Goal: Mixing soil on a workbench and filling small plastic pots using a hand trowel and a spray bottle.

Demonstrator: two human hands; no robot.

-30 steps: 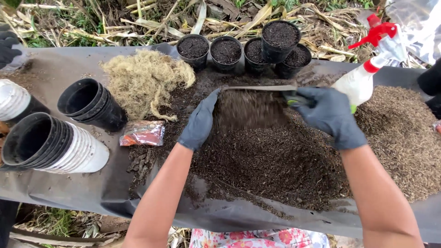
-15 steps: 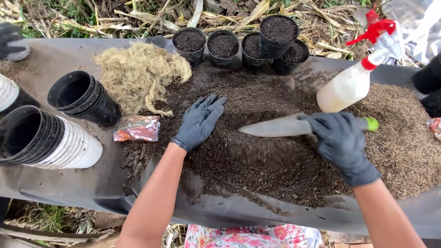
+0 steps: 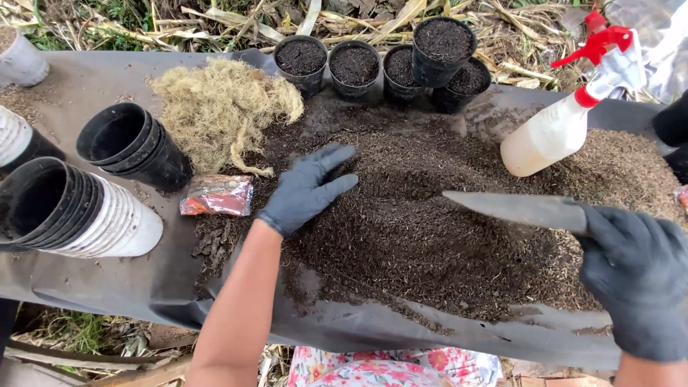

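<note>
Both hands wear dark gloves. My left hand (image 3: 304, 190) lies flat, fingers spread, on the left edge of a wide heap of dark potting soil (image 3: 430, 215) spread over a grey sheet (image 3: 93, 287). My right hand (image 3: 634, 276) at the lower right grips the handle of a grey metal trowel (image 3: 516, 208), whose pointed blade lies level over the soil and points left. Several small black pots filled with soil (image 3: 351, 68) stand in a row behind the heap.
A clump of pale dry moss (image 3: 222, 107) lies at the back left. Stacks of empty black pots (image 3: 132, 143) and black-and-white pots (image 3: 72, 211) lie on their sides at the left. A small orange packet (image 3: 217, 196) and a red-triggered spray bottle (image 3: 562, 122) rest nearby.
My right hand has drawn the trowel back toward me and to the right, lowering it from upright at the back of the heap to level. My left hand settled flat on the soil.
</note>
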